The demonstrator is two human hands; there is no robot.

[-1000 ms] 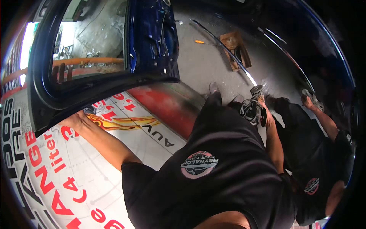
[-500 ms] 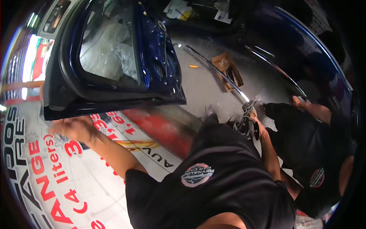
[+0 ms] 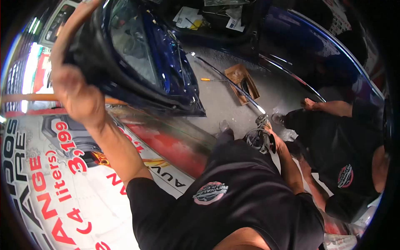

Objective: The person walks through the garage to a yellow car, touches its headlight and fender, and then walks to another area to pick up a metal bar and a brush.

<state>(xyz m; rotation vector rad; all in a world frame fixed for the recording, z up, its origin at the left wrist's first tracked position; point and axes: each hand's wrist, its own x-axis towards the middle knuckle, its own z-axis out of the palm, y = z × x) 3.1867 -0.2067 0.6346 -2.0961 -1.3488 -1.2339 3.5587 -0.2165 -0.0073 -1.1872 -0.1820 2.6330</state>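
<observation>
My left hand [image 3: 78,99] is raised and grips the outer edge of an open dark blue car door [image 3: 166,71], its fingers wrapped round the window frame. Down by my right hip, my right hand [image 3: 275,139] holds a small power tool [image 3: 259,139] with a coiled cord wound round it. My black shirt [image 3: 233,200] with a round logo fills the lower middle of the view.
A glossy blue car body [image 3: 333,58] at the right mirrors me in a black shirt. On the concrete floor lie a wooden box [image 3: 241,81], an orange-handled screwdriver [image 3: 205,79] and a long trim strip [image 3: 227,81]. A printed banner [image 3: 46,179] covers the left.
My left hand has risen from under the door's lower edge to its frame and taken hold; the door has swung and tilted in view. The right hand with the tool stays by my hip.
</observation>
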